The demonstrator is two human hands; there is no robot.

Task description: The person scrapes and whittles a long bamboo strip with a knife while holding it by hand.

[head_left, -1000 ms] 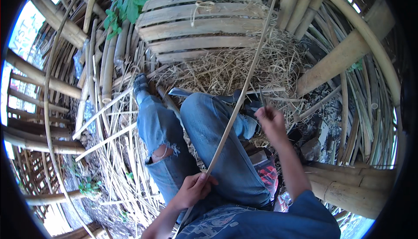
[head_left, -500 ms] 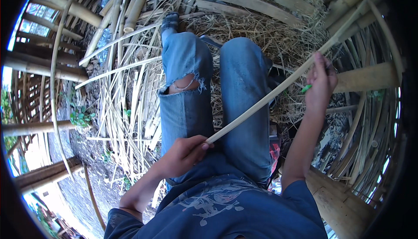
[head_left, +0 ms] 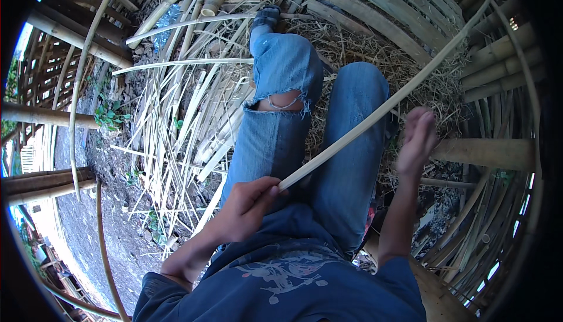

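A long, pale bamboo strip [head_left: 369, 119] slants across my thighs, rising from my lap to the upper right. Its lower end is gripped by my left hand [head_left: 249, 204], fingers closed around it with the thumb on top. My right hand [head_left: 417, 140] is off the strip, to the right of my knee, and smeared by motion. Its fingers are too blurred to read, and no green-handled object shows at it. Beneath the strip are my legs in torn blue jeans [head_left: 275, 140].
Many split bamboo strips [head_left: 176, 134] litter the ground at left. Thin shavings [head_left: 346, 40] lie beyond my knees, before a slatted bamboo panel [head_left: 369, 8]. A thick bamboo pole [head_left: 487, 153] juts in at right, above more strips [head_left: 469, 228]. A plastic bottle [head_left: 167, 23] lies far left.
My right hand has come off the strip and moved down toward me; the green object at it is out of sight. My left hand keeps its hold. The view has shifted leftward.
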